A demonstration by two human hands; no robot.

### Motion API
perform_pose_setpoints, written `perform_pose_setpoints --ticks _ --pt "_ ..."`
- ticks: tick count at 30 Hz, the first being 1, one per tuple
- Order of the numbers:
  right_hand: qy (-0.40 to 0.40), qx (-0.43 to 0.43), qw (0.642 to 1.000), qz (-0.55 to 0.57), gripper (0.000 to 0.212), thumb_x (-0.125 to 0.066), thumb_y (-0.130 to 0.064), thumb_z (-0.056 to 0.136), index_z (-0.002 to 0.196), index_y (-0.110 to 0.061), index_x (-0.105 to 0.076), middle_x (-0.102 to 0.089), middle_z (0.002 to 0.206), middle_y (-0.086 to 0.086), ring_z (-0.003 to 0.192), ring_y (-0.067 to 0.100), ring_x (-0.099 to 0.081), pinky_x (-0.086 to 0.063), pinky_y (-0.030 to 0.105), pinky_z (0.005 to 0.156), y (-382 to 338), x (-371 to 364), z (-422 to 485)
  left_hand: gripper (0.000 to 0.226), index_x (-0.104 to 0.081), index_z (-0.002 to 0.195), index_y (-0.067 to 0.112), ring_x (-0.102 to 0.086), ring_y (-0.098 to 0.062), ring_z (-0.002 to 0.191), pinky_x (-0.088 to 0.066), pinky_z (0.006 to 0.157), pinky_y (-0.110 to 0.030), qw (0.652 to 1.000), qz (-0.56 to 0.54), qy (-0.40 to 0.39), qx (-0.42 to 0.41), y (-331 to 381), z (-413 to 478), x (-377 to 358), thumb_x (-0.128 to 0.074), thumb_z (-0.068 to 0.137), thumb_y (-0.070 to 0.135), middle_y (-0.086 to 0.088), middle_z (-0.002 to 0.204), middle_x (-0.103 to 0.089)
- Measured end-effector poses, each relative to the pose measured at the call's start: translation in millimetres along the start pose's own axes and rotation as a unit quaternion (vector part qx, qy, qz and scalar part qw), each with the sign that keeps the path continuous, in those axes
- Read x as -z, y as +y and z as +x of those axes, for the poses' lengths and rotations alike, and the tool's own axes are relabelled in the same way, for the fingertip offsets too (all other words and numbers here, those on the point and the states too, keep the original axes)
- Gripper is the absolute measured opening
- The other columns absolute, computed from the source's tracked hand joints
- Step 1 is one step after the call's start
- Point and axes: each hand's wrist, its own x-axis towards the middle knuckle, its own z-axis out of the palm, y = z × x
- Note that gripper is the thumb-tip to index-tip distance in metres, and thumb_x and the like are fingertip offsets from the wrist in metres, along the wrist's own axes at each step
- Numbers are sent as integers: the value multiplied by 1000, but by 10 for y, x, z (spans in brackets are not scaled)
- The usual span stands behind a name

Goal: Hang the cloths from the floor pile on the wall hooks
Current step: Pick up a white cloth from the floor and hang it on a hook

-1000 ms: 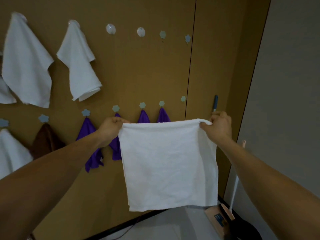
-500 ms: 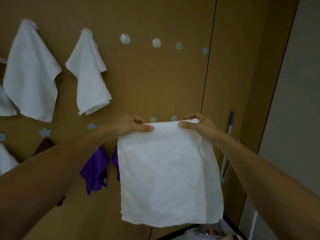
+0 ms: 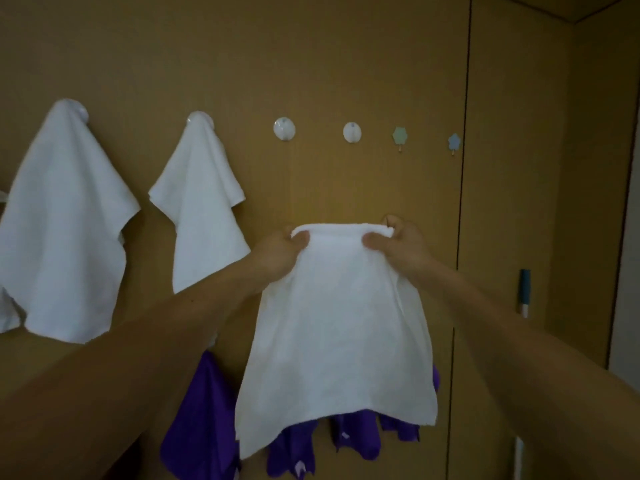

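Both your left hand [image 3: 277, 252] and right hand [image 3: 401, 245] pinched the gathered top edge of the white cloth [image 3: 337, 327], which hung lengthwise below them. The nearest bare round hook [image 3: 284, 129] lay straight above the left hand, apart from the cloth.

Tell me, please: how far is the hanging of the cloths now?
Done: a white cloth and a second white cloth hang on top hooks; purple cloths hang lower. In hand: left hand and right hand grip the top edge of the held cloth, not yet hooked. Left: four top hooks are bare; the floor pile is out of view.
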Motion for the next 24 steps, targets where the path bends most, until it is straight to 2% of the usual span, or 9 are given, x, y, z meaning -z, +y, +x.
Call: perform_pose_setpoints --ticks 3,5,6,8,10,13,17,21,24 --pt "-4 16 1000 -20 20 -69 -19 88 88 -16 -49 -52 84 0 69 11 -47 -39 22 55 -36 -207 334 42 -56 123 15 -54 -15 98 -40 82 -29 996 38 61 -48 11 194 64 -35 101 43 1 115 -59" --pt "-17 24 1000 -12 23 -69 -25 88 105 -14 -57 -56 94 -3 75 5 -51 -42 14 57 -74 -273 581 34 -57 115 14 -52 -14 93 -39 77 -28 993 32 101 -58 16 343 118 -38 100 38 3 105 -57" --pt "-27 31 999 -13 23 -70 -26 88 104 -13 -59 -56 92 -3 73 3 -51 -41 10 55 -92 -296 705 28 -59 107 17 -54 -13 91 -41 73 -26 992 13 110 -63 19 426 151 -43 98 37 5 99 -59" --pt "-34 57 998 -17 18 -71 -25 87 88 -10 -60 -53 80 0 63 6 -47 -36 10 48 -140 -339 930 19 -61 95 27 -60 -8 85 -44 65 -20 991 -11 106 -76 56 584 239 -55 91 45 12 92 -63" --pt "-22 72 997 -3 20 -71 -24 86 80 -10 -59 -54 74 2 62 10 -49 -38 16 50 -165 -383 1168 17 -64 90 32 -62 -1 80 -45 59 -15 990 -13 110 -90 125 775 330 -65 84 48 17 86 -65" --pt "17 87 995 44 23 -71 -26 86 78 -7 -60 -58 74 4 67 15 -53 -40 27 59 -188 -458 1573 15 -68 79 28 -66 -7 74 -49 56 -17 980 -61 157 -107 266 1138 437 -66 86 41 14 76 -70" --pt "64 115 991 32 20 -68 -34 85 75 -24 -54 -58 80 -4 77 17 -57 -44 30 68 -310 -590 2190 15 -64 81 30 -64 -13 82 -51 71 -29 964 -40 231 -122 442 1682 552 -58 91 40 8 85 -68" --pt "104 161 981 15 23 -69 -34 83 71 -24 -52 -54 69 -11 65 10 -53 -37 24 55 -561 -705 2708 17 -61 87 26 -57 -8 77 -43 66 -27 940 -30 311 -134 590 2167 745 -55 92 41 14 80 -60" --pt "109 172 979 2 17 -67 -36 84 80 -23 -57 -61 80 -7 77 15 -60 -44 26 64 -716 -771 3023 17 -60 82 24 -54 -6 69 -38 56 -24 927 -24 341 -153 708 2447 889 -56 93 37 10 76 -59"
